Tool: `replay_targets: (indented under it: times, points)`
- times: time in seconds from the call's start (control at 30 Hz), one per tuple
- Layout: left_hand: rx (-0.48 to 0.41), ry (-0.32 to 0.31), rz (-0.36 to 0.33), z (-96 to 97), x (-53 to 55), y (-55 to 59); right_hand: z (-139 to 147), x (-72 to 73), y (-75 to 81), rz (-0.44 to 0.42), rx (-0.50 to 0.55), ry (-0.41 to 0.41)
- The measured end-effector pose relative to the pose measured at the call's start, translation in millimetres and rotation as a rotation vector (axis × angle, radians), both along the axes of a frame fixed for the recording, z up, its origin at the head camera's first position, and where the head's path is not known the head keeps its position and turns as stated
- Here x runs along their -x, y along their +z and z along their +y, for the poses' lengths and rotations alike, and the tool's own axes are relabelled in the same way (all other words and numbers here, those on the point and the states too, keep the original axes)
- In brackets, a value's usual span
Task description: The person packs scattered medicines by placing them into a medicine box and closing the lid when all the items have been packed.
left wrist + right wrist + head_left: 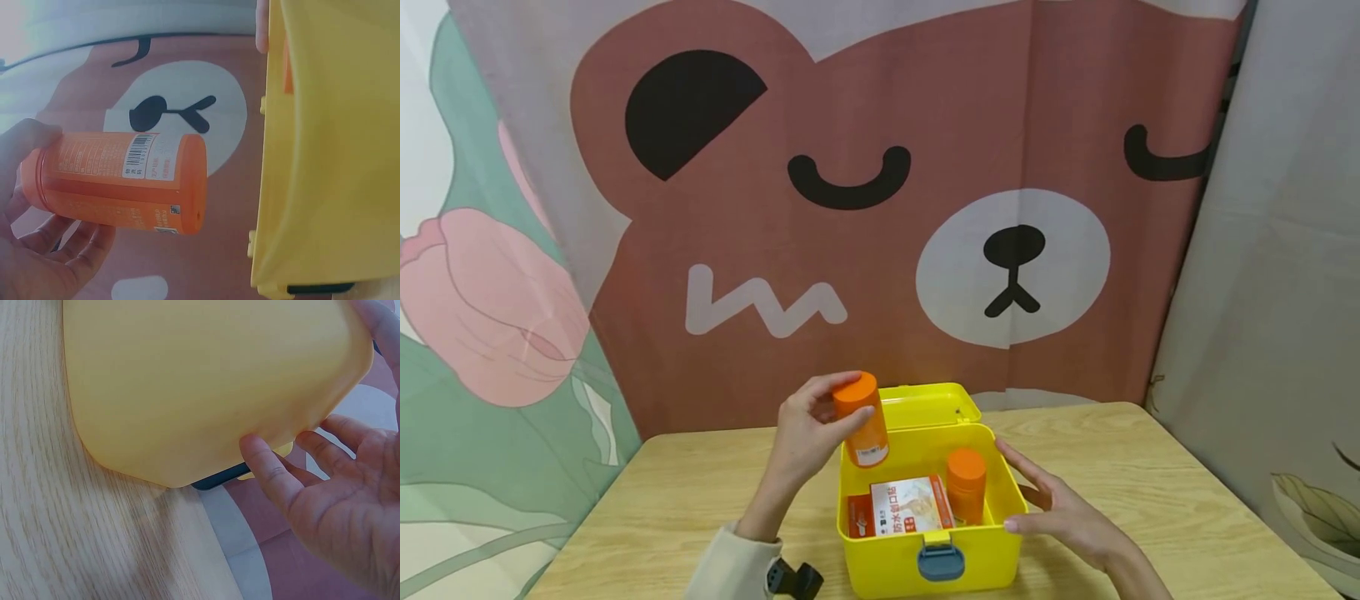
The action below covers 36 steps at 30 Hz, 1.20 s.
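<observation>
My left hand [805, 429] grips an orange bottle [870, 437] with an orange screw cap, above the left rim of a yellow box [936, 575]. In the left wrist view the bottle [125, 181] shows a barcode label and its base faces the box [344, 144]. Inside the box, a second orange bottle [966, 487] stands upright beside a white and red carton [910, 504] with printed characters. My right hand [1067, 517] rests against the box's right side with fingers spread; in the right wrist view its thumb [265, 462] touches the yellow wall.
The box's yellow lid [928, 406] is swung back behind it, and a grey latch [942, 562] sits on its front. Underneath is a light wooden table [1090, 450]. A curtain [880, 250] with a bear print hangs behind the table. My left sleeve carries a black strap [793, 579].
</observation>
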State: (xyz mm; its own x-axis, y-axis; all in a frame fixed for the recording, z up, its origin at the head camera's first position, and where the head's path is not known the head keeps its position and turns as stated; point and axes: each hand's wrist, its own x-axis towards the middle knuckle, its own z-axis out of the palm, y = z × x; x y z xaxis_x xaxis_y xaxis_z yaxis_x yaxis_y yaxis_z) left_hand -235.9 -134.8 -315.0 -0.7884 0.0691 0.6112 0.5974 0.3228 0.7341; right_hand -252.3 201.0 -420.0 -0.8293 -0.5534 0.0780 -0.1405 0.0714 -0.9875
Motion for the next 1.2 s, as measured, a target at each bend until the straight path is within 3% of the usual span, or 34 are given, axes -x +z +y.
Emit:
replay_targets:
  times: [0.47, 0.93, 1.2]
  points:
    - [0.087, -0.049, -0.049, 25.9, 2.2, -1.0, -2.1, 1.0, 1.7, 0.002, 0.013, 0.016]
    - [0.126, -0.157, -0.143, 50.4, -2.0, -2.9, -2.4, -0.5, 3.1, -0.011, 0.014, 0.017]
    - [0.167, -0.22, -0.162, 66.8, -3.8, -5.8, -1.5, -1.6, 1.3, -0.019, 0.0, 0.01]
